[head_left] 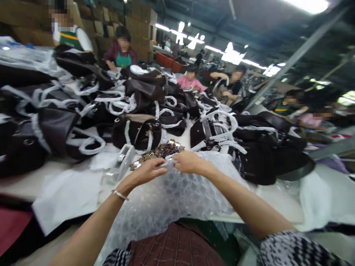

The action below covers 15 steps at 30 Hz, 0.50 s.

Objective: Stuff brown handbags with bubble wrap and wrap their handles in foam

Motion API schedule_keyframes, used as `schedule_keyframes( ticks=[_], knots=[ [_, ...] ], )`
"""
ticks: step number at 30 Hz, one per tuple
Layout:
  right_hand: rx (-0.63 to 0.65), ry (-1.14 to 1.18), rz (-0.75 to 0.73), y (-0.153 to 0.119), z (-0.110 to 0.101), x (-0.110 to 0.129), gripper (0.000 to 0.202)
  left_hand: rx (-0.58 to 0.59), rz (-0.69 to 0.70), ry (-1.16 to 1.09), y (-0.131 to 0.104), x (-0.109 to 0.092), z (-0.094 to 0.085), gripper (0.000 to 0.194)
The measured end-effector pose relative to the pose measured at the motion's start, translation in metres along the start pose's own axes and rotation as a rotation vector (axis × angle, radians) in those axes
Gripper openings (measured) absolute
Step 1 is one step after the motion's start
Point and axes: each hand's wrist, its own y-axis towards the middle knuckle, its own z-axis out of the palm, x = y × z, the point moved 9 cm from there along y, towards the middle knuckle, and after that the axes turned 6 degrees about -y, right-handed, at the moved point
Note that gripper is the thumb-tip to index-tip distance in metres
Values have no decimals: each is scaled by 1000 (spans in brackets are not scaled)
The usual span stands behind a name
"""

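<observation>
My left hand and my right hand meet over the front of the table, fingers pinched. Between them is a small whitish translucent strip; blur hides whether it is tape or part of the wrap. A large sheet of bubble wrap spreads under my hands and hangs over the table edge toward my lap. Just beyond my fingers lies a heap of dark and brass-coloured metal trim. Left of the heap stands a clear-grey tape dispenser.
Dark handbags with white-wrapped handles cover the table's far side, with more bags at right. White paper sheets lie at left. Several people work around the table. A slanted metal pole crosses the upper right.
</observation>
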Motion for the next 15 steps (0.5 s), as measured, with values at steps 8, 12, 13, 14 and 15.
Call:
schedule_keyframes(
  ticks=[8,12,13,14,15],
  knots=[
    [-192,-65,-27,28,30,49,31,-180,5,326,4,53,-1,26],
    [-250,-31,-121,44,38,70,40,-323,-6,477,-16,81,-15,26],
    [-254,-2,-137,47,36,73,40,-357,5,488,-22,84,-19,27],
    [-234,38,-151,48,34,74,39,-392,19,491,-29,84,-24,27],
    [-189,86,-160,48,32,72,37,-422,30,488,-37,81,-29,27]
  ],
)
